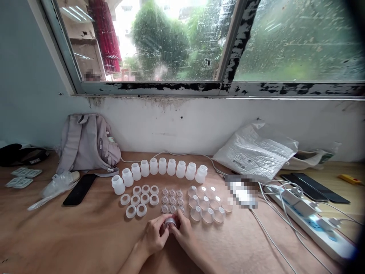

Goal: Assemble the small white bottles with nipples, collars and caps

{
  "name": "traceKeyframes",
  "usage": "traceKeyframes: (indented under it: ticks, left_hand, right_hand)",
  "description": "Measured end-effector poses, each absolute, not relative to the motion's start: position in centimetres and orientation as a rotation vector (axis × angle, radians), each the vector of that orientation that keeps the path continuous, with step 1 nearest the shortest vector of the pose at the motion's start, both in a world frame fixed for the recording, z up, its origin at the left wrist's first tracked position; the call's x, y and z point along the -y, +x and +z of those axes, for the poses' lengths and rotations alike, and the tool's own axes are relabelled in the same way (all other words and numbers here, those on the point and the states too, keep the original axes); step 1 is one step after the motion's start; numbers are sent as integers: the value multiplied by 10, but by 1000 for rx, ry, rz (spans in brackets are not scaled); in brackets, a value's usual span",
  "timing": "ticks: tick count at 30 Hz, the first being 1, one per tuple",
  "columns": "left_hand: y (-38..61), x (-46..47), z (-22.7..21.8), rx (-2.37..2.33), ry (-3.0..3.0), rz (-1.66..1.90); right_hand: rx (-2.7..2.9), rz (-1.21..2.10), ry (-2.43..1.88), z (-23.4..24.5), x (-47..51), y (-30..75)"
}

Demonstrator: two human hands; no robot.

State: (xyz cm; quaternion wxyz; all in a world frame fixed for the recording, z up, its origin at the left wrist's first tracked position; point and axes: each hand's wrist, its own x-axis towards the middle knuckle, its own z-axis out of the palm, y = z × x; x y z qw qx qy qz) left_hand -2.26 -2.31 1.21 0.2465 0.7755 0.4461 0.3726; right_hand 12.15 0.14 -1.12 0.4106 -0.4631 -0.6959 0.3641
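Near the table's front edge, my left hand [156, 233] and my right hand [183, 227] meet with fingers closed round one small whitish plastic ring [170, 220]. My fingers partly cover it, and I cannot tell whether another part sits inside it. Just beyond my fingertips stand small clear silicone teats [172, 200] in rows. To their left lie several translucent white screw rings [154, 204]. On the right several clear dome caps [208, 217] are grouped. Behind all of these, small frosted white bottles [172, 168] stand upright in a curved row with open necks.
At the left are a grey backpack [82, 140], a black phone [79, 190] and a clear plastic bag [58, 184]. To the right lie a silver mailing bag [253, 148], white cables, a power strip [339, 241] and dark flat devices [319, 186]. A window wall rises behind.
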Motion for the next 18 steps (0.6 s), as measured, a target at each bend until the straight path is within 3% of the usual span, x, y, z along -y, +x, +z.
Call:
traceKeyframes:
  ticks: [18]
  left_hand:
    - [-23, 27, 5, -1260, 2271, 968]
  right_hand:
    - [1794, 762, -1200, -20, 0, 117]
